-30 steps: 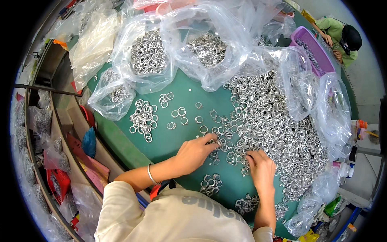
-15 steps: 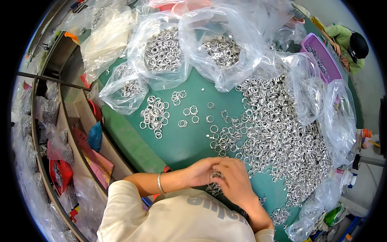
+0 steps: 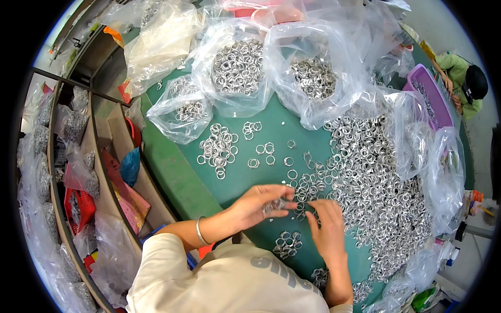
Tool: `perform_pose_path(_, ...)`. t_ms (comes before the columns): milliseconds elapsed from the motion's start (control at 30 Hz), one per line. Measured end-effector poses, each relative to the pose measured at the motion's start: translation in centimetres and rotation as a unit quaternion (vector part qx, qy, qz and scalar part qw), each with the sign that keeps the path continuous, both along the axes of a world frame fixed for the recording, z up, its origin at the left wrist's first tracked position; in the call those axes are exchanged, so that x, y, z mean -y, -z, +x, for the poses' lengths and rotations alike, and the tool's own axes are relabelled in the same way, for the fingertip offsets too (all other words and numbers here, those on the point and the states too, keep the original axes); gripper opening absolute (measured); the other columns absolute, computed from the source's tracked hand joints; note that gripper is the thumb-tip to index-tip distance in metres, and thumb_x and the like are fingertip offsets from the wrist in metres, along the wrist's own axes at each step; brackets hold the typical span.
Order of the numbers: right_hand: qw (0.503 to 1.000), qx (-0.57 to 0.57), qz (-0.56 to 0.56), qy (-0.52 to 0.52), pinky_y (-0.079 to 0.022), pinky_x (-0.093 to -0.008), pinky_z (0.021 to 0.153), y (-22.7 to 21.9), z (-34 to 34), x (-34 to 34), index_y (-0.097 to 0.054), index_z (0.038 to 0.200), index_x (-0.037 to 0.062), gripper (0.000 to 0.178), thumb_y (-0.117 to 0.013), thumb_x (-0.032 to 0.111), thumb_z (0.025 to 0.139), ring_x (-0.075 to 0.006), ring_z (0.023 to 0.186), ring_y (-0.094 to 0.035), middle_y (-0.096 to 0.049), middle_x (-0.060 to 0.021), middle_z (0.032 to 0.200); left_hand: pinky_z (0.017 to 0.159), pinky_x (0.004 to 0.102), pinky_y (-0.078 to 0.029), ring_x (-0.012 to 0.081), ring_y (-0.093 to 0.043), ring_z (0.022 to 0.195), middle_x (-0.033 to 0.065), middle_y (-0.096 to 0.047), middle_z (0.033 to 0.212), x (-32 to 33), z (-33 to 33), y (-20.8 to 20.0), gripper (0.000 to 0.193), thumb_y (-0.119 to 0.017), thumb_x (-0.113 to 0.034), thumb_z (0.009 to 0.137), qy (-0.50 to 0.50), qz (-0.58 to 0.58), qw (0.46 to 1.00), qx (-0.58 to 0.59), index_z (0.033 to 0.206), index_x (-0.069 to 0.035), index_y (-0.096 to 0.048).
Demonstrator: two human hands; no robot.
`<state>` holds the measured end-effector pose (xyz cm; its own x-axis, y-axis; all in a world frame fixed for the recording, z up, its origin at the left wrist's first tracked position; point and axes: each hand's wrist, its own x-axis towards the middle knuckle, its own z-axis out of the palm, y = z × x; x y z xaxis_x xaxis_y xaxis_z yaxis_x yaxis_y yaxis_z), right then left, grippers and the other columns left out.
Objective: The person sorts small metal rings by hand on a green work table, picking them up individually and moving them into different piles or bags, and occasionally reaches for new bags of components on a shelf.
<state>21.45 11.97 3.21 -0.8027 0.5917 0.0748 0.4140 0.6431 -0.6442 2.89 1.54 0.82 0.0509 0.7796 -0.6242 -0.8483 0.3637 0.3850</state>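
Observation:
My left hand (image 3: 255, 206) is curled around several silver metal rings (image 3: 272, 206), a clump showing between its thumb and fingers. To its right, my right hand (image 3: 327, 221) reaches over the near edge of a loose group of rings (image 3: 308, 182). Its thumb stands apart from its fingers, and nothing shows between them. A small cluster of rings (image 3: 287, 244) lies just below the hands, close to my body. Farther left on the green table (image 3: 219, 195) are another heap of rings (image 3: 218, 146) and a few scattered ones.
A large heap of rings (image 3: 381, 193) spreads across the right side. Clear plastic bags of rings (image 3: 237, 99) line the back. Shelves hold bagged parts beside a red basket (image 3: 86, 211) at left. A co-worker (image 3: 462, 83) stands near a purple bin (image 3: 443, 107) at far right.
My hands, together before, are now apart. The left has moved up with the rings; the right has drawn away to the right. The whole view has shifted slightly.

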Motion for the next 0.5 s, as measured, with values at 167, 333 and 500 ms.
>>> perform_pose_path(167, 1.000, 0.004, -0.007, -0.008, -0.043, -0.0375, 0.078, 0.4, 0.3, 0.4, -0.061, 0.099, 0.0005, 0.022, -0.067, 0.006, 0.078, -0.0284, 0.090, -0.055, -0.058, -0.0114, 0.095, 0.098, 0.0419, -0.046, 0.0289, -0.055, 0.113, 0.0148, -0.058, 0.116, -7.2, -3.7, -4.6, 0.038, -0.053, -0.028, 0.095, -0.169, 0.126, 0.976, -0.055, 0.120, 0.002, -0.053)
perform_pose_path(333, 1.000, 0.010, -0.002, -0.006, -0.043, -0.0380, 0.078, -0.1, 0.7, 0.7, -0.061, 0.101, -0.0001, 0.024, -0.067, 0.006, 0.078, -0.0291, 0.090, -0.054, -0.058, -0.0121, 0.096, 0.106, 0.0472, -0.035, 0.0350, -0.036, 0.129, 0.0256, -0.024, 0.144, -16.8, -7.3, -8.4, 0.056, -0.053, -0.014, 0.091, -0.299, 0.198, 0.929, -0.096, 0.137, 0.007, -0.027)
perform_pose_path(500, 0.999, 0.038, 0.016, 0.033, -0.043, -0.0393, 0.079, 0.2, 2.6, -0.1, -0.059, 0.104, -0.0012, 0.027, -0.066, 0.004, 0.079, -0.0312, 0.092, -0.053, -0.057, -0.0144, 0.097, 0.111, 0.0446, -0.024, 0.0312, -0.019, 0.140, 0.0243, -0.013, 0.150, -17.4, -6.0, -6.8, 0.067, -0.054, -0.008, 0.088, -0.206, 0.201, 0.903, -0.318, 0.142, 0.007, -0.019)
